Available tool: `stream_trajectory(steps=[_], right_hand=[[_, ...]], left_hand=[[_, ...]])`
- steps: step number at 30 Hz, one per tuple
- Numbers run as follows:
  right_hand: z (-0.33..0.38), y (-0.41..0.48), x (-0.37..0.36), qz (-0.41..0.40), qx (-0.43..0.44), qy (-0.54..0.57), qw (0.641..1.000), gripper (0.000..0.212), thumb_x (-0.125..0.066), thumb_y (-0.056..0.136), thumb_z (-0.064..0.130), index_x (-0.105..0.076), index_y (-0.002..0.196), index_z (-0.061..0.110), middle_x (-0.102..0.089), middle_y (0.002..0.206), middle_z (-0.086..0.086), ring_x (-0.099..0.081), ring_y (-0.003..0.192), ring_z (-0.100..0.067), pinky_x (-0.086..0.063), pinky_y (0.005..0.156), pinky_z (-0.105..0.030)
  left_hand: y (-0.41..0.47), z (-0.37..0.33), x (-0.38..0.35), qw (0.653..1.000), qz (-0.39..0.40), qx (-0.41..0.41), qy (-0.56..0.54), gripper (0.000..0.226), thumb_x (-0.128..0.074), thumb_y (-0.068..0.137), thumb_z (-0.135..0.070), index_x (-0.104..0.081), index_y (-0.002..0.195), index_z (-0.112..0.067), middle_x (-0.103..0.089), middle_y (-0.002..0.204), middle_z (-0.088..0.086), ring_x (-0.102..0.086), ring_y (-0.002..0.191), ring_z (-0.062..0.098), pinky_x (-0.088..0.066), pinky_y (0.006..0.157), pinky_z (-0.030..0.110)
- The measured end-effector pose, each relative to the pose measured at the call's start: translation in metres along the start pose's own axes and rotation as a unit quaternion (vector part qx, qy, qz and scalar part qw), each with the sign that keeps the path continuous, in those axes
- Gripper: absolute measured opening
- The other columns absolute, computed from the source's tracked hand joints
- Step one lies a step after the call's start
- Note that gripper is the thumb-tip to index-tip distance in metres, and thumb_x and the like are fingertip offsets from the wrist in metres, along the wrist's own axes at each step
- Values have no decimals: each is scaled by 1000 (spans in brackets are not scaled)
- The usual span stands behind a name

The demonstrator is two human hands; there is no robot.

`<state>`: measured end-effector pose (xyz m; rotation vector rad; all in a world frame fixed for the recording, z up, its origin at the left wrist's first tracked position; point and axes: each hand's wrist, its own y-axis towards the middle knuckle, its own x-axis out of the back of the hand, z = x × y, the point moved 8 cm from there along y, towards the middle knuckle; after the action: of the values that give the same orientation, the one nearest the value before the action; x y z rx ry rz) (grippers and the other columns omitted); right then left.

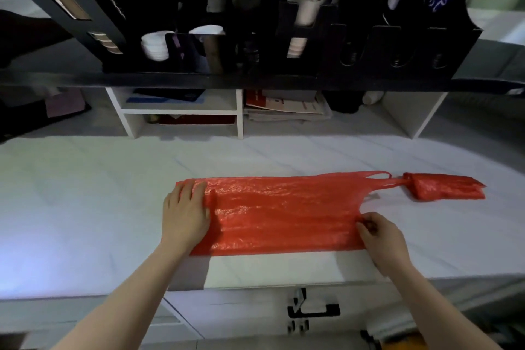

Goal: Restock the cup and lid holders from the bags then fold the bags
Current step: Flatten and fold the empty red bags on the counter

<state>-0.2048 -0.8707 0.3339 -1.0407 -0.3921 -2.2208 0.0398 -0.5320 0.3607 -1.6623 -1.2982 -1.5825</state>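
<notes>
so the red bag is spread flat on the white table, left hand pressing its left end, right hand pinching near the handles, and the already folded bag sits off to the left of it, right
Not quite. The head view shows the folded bag lying to the right of the spread red bag, just past its handles, not to the left. The rest holds: the left hand presses the bag's left end and the right hand pinches near the handles, on the white table.

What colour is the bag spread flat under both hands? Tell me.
Red, a translucent plastic bag, seen clearly in the head view.

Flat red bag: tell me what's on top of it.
Both hands: the left hand pressed flat, the right hand pinching the flat red bag. Whatever lies beneath stays hidden.
</notes>
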Motion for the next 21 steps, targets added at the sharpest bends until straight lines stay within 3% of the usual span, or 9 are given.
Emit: stream_trajectory(steps=[2,5,10,17,21], right_hand=[[0,1,-2,15,-8,-38,999,7,-55,93,29,-61,95,27,-63,82,9,-60,80,-20,-49,80,-41],[-3,3,-4,20,-13,-88,996,11,-50,95,38,-57,92,31,-60,79,12,-59,79,-19,-47,83,-42],[1,12,-3,13,-4,-120,993,29,-43,96,45,-60,85,24,-61,69,10,-60,71,-19,-48,77,-38],[3,28,-3,40,-8,-186,982,35,-40,98,42,-57,78,19,-59,67,4,-59,69,-21,-44,62,-32],[0,25,0,27,-41,-139,989,30,-44,96,42,-61,95,17,-64,80,2,-61,76,-21,-49,67,-33]], left_hand=[[9,-5,-20,997,73,1,5,56,-40,88,-29,-38,143,-18,-35,150,13,-28,137,37,-21,113,51],[11,-2,-43,992,125,31,9,62,-38,89,-34,-21,149,-29,-18,158,7,-12,142,38,-8,115,53],[10,7,-58,986,148,77,10,64,-25,90,-46,-8,151,-35,-8,160,5,-4,144,38,-6,114,55],[2,19,-69,981,148,121,20,61,-21,95,-50,-2,151,-34,0,161,4,2,145,35,-1,114,54],[2,19,-71,981,151,117,24,62,-20,95,-51,0,151,-34,1,161,4,2,145,34,-2,115,54]])
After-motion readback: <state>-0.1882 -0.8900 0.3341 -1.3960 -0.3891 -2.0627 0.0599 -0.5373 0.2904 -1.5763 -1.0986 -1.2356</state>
